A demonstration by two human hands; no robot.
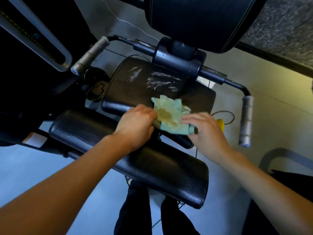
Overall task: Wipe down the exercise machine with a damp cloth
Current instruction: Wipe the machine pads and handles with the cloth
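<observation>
Head view. One cloth [171,116], pale green with a darker damp patch, lies crumpled on the near edge of the far seat pad [144,85]. Left hand [137,126] grips the cloth's left side, fingers curled into it. Right hand [205,131] lies on the cloth's right side with fingers nearly straight and together, pressing down rather than pinching. Two black pads counted: the far seat pad, bearing wet streaks toward its far side, and a long near pad [135,160] running from left to near right under both forearms. One black backrest [194,19] stands at the far end. Two grey handles counted: one far left [89,55], one right [246,121]. One small yellow object [221,123] peeks out just right of the right hand; too hidden to identify. Pale floor [254,102] underneath.
</observation>
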